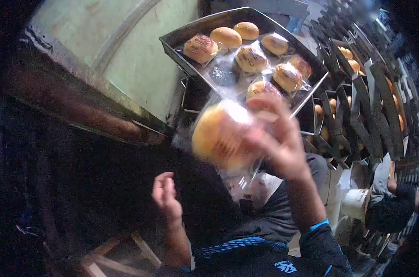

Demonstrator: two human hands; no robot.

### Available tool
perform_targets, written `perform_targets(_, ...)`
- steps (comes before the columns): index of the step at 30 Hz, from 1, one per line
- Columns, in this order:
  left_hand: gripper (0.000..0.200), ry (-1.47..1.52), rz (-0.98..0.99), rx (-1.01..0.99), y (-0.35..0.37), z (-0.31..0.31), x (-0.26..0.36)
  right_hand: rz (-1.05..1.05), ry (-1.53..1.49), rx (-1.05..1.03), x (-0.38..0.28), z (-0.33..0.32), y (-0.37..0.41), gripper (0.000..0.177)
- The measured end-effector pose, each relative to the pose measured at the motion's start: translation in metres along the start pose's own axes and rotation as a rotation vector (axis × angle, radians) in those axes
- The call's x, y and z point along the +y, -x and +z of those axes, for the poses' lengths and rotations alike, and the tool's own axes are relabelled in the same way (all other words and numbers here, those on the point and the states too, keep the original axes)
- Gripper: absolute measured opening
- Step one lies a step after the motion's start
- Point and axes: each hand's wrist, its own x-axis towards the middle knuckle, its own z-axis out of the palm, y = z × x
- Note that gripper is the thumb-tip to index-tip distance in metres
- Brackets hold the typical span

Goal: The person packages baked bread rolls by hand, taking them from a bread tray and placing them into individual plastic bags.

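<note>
My right hand (283, 143), blurred by motion, grips a round bun in a clear printed bag (214, 134) in front of the tray's near corner. The bag's loose plastic hangs below the bun. My left hand (167, 196) is raised at the lower left, fingers loosely bent and slightly apart, with nothing visible in it. Beyond my right hand, a dark metal tray (191, 74) carries several buns. Some are in clear printed bags, such as the bagged bun (251, 60); the bun at the back (225, 37) looks unwrapped. Clear printed plastic (248, 189) shows over my lap.
A pale green worn surface (145, 69) with a raised edge stands at the left. Stacked dark trays of buns (357, 106) fill the right side. Another person's dark sleeve (392, 207) shows at the lower right. A wooden frame (121, 263) is at the bottom left.
</note>
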Motion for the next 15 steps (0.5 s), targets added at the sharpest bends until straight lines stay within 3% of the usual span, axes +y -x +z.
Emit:
perform_targets(2, 0.015, 0.075, 0.064, -0.138, 0.014, 0.041, -0.001, 0.047, -0.076, 0.144, -0.007, -0.017, -0.036, 0.043)
perform_targets(3, 0.02, -0.044, 0.066, -0.3, 0.022, 0.057, -0.001, 0.05, 0.304, 0.181, -0.002, -0.025, -0.057, 0.034)
perform_targets(4, 0.027, -0.194, 0.287, -0.395, 0.03, 0.078, -0.006, 0.051, 0.681, 0.219, 0.008, -0.032, -0.074, 0.026)
perform_targets(5, 0.033, -0.122, 0.194, -0.585, 0.038, 0.097, -0.018, -0.265, 1.003, 0.311, 0.033, -0.039, -0.08, 0.019)
perform_targets(7, 0.037, -0.621, 0.509, -0.738, 0.04, 0.134, -0.045, -0.293, 0.951, 0.304, 0.023, -0.031, -0.053, 0.017)
perform_targets(9, 0.036, -0.631, 0.582, -0.974, 0.044, 0.142, -0.164, -0.429, 0.786, 0.163, 0.023, -0.021, 0.0, 0.015)
perform_targets(10, 0.035, -0.645, 0.609, -1.025, 0.047, 0.14, -0.178, -0.542, 0.642, 0.038, 0.031, -0.019, 0.033, 0.015)
perform_targets(11, 0.034, -0.655, 0.635, -1.076, 0.05, 0.139, -0.191, -0.424, 0.618, -0.012, 0.035, -0.011, 0.066, 0.013)
perform_targets(13, 0.031, -0.707, 0.68, -1.065, 0.042, 0.121, -0.153, -0.135, 0.635, -0.141, 0.07, -0.009, 0.129, 0.009)
perform_targets(15, 0.024, -0.684, 0.469, -1.164, 0.041, 0.111, -0.092, 0.121, 0.617, -0.195, 0.11, -0.024, 0.183, 0.008)
